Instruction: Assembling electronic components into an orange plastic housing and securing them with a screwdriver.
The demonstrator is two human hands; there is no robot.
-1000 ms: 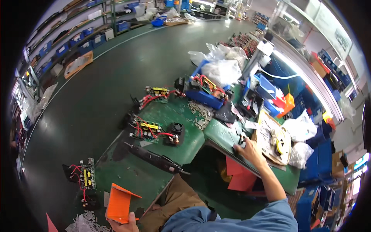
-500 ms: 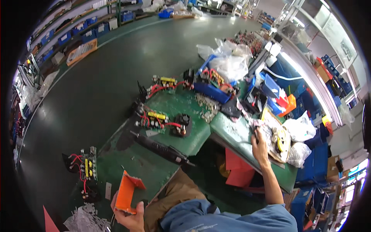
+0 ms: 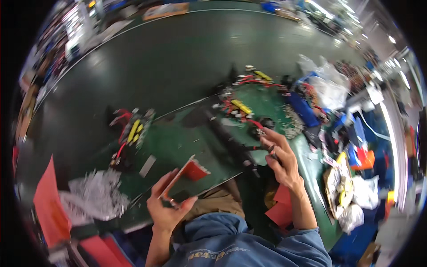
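Left hand (image 3: 169, 211): fingers and thumb partly spread, gripping the lower edge of one bent orange panel (image 3: 194, 171), held tilted above the near edge of the table (image 3: 187, 144). Right hand (image 3: 284, 162): fingers curled, pinching a small dark item (image 3: 272, 150), too blurred to identify, near the long black tool (image 3: 231, 144); half a second earlier, beside the tray (image 3: 332, 187) at right.

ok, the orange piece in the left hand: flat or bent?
Bent. One side of the orange piece runs up from the left hand; another face turns off it at an angle.
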